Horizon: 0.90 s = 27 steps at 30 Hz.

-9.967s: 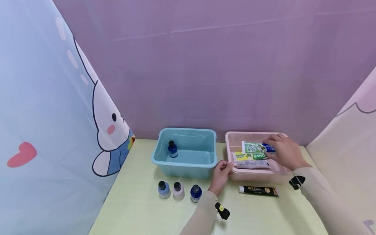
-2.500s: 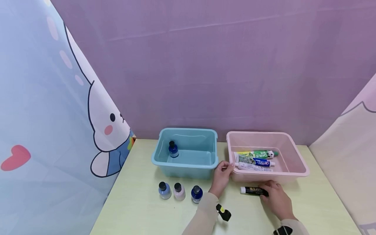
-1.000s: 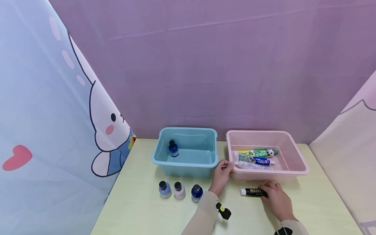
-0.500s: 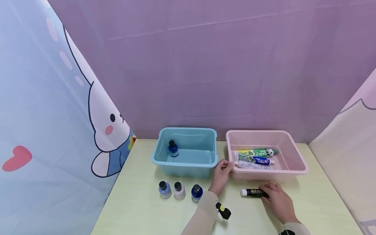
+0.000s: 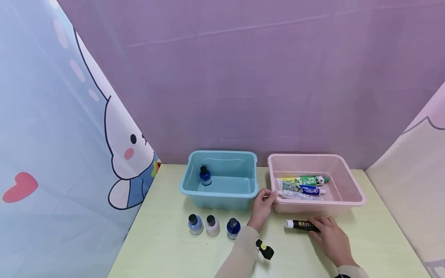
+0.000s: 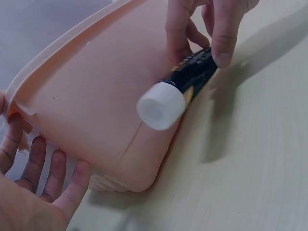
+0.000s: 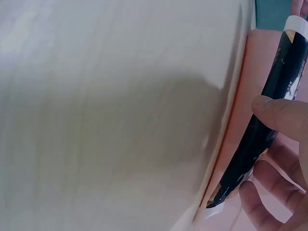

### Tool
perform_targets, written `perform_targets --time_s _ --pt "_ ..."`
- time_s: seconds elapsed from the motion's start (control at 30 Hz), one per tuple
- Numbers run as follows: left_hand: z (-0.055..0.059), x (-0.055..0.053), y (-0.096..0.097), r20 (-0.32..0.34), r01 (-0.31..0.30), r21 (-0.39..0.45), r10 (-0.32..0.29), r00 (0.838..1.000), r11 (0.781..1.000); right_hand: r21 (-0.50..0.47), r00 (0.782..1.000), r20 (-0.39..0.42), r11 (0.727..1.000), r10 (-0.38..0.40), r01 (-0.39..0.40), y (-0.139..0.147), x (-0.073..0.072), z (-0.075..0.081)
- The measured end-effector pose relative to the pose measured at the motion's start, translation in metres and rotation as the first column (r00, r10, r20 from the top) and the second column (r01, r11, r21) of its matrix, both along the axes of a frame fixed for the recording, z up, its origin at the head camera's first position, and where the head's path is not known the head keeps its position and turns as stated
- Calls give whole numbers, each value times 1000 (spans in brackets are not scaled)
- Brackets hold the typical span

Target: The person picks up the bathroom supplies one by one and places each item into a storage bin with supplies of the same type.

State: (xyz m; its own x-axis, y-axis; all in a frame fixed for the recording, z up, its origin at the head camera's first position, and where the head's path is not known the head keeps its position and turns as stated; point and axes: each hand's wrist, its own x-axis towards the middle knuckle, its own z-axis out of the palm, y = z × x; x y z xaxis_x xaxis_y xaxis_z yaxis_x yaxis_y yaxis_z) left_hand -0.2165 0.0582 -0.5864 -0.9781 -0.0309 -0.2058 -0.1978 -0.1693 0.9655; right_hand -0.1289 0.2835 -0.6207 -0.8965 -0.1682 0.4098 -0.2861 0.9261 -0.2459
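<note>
Pinching blk tube (image 5: 301, 225) (R hand (image 5: 332, 240)), pink bin rim (image 5: 333, 203) (L hand (image 5: 261, 211)) at pale-grn table (image 5: 167, 255), purple cloth (image 5: 243, 77) behind.

The black tube (image 6: 198, 68) is showing a smooth, faintly glossy skin beside its matt white plastic cap (image 6: 161, 107), the pink bin (image 5: 313, 209) and blue bin (image 5: 219, 202) are presenting smooth plastic walls, the tabletop (image 5: 174, 255) is looking like matt, faintly grained wood, and the purple backdrop (image 5: 243, 77) is resembling creased cloth.
</note>
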Motion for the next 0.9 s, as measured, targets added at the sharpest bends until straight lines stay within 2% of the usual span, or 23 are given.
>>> perform_targets --time_s 0.3,0.63,0.9 --pt "-1 1 -1 7 12 -17 -12 1000 1000 -13 996 -87 1000 8 -9 -2 2 11" --pt "-1 2 -1 -29 18 3 -18 999 1000 -31 988 -153 999 28 -33 -1 4 27" --pt "1 2 -1 -3 13 16 -13 1000 1000 -41 978 -201 997 49 -59 1 3 36"
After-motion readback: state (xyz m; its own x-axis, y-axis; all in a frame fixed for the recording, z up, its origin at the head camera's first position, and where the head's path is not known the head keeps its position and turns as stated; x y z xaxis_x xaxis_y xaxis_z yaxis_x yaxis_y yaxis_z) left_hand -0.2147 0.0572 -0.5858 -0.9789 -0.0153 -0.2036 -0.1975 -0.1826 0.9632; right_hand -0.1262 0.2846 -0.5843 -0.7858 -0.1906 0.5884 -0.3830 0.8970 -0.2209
